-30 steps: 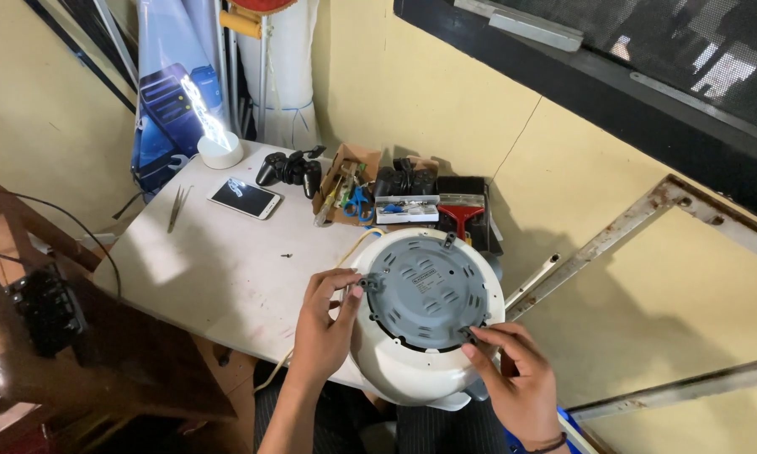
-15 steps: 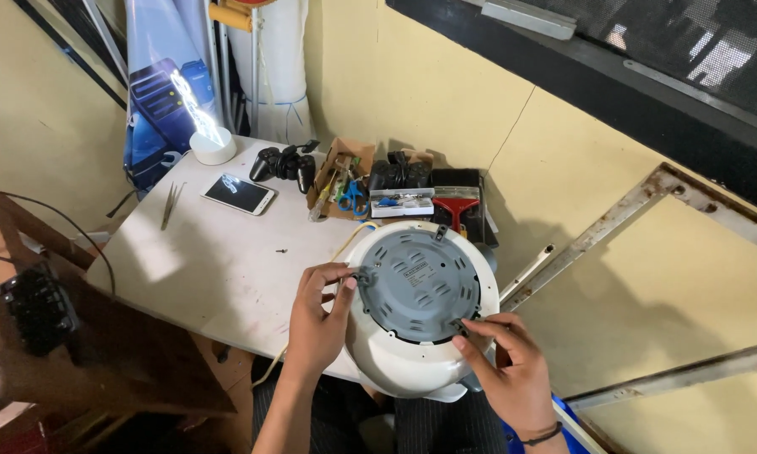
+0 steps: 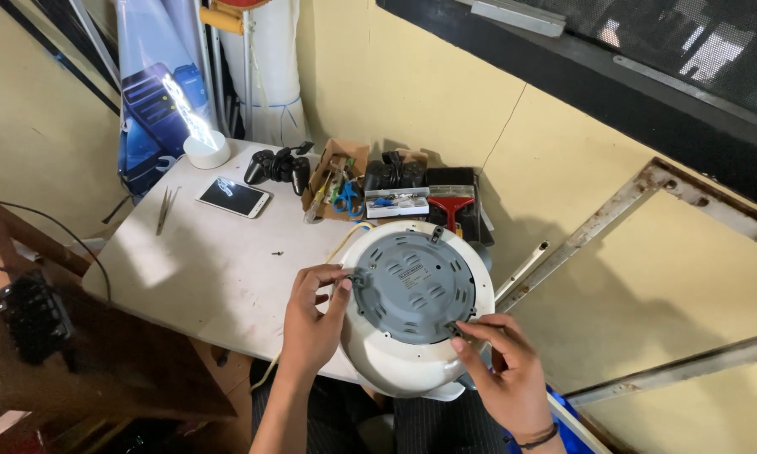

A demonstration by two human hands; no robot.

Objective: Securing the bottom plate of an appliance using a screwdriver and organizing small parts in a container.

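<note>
— Where's the round white plastic appliance with the grey ribbed disc?
— At the near edge of the white worktop, underside up.
— And the hands?
— Left hand pinches the disc's left rim; right hand pinches its lower-right rim. A black game controller lies well behind

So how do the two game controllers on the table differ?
The left controller lies bare on the white table, next to the phone; the right controller sits farther back behind the cardboard box, resting on a flat box. The left one shows whole, the right partly hidden. Both are black and untouched.
</note>
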